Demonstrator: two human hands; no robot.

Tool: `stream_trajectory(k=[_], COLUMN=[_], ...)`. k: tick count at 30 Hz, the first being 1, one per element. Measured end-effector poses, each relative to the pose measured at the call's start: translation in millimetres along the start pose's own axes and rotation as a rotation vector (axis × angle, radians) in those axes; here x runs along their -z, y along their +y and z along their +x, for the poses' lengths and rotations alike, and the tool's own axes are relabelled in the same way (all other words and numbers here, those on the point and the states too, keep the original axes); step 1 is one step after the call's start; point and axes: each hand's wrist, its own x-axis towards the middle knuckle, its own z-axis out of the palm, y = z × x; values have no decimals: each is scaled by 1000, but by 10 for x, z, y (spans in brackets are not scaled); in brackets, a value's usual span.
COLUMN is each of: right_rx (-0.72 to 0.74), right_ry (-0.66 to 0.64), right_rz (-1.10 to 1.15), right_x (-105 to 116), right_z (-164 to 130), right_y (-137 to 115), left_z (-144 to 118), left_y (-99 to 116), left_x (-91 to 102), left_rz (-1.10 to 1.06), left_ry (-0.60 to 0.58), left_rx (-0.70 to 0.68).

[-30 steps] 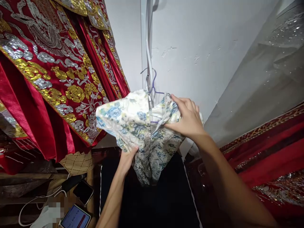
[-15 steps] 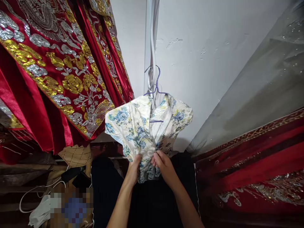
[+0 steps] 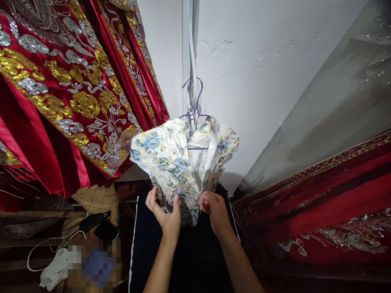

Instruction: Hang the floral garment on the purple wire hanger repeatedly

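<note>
A white shirt with blue and yellow flowers (image 3: 171, 158) hangs on a purple hanger (image 3: 198, 99) in front of the wall. At the shirt's lower left side, my left hand (image 3: 166, 211) is open, thumb and fingers spread apart against the cloth. My right hand (image 3: 214, 205) is closed on the shirt's front edge, just below the point where the neckline meets. The neckline gapes above it, showing the hanger's bar. Part of the hem is hidden behind my hands.
Red cloth with gold and silver sequins (image 3: 85, 103) hangs at the left. More red embroidered cloth (image 3: 336, 203) lies at the right, below a sheer grey covering (image 3: 314, 110). A phone (image 3: 106, 230), white cable and white plastic bag (image 3: 55, 268) sit at lower left.
My left hand has moved left and its fingers have spread from their earlier hold on the shirt. My right hand keeps its grip. The view has shifted slightly.
</note>
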Motion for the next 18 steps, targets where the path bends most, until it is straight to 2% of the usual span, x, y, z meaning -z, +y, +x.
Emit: stream_trajectory(k=[2,4,5,8,10,13,16,18], right_rx=[-30,-43,-51,-52,-15,70,162,215], right_ry=[-45,-81,-94,-98,-62,-16,-75,-77], right_rz=[-28,-53,-58,-26,50,144,158,158], right_x=[-19,-42,-51,-56,-48,-69,-160,-236], right_z=[-22,-42,-42,56,228,580,857,932], right_y=[-20,-40,-57,-217,-466,-1020,-1543,-1730], left_z=[-50,-69,-68,-42,-35,-57,-65,-7], left_y=[-2,14,22,12,-31,-127,-190,-156], left_x=[-50,-125,-168,-299,-367,-420,-421,-402], left_rz=[-20,-82,-98,-84,-54,7,45,72], left_ry=[-169,-385,-440,-455,-465,-526,-603,-659], left_rx=[-162,-242,-261,-324,-377,-409,-420,-422])
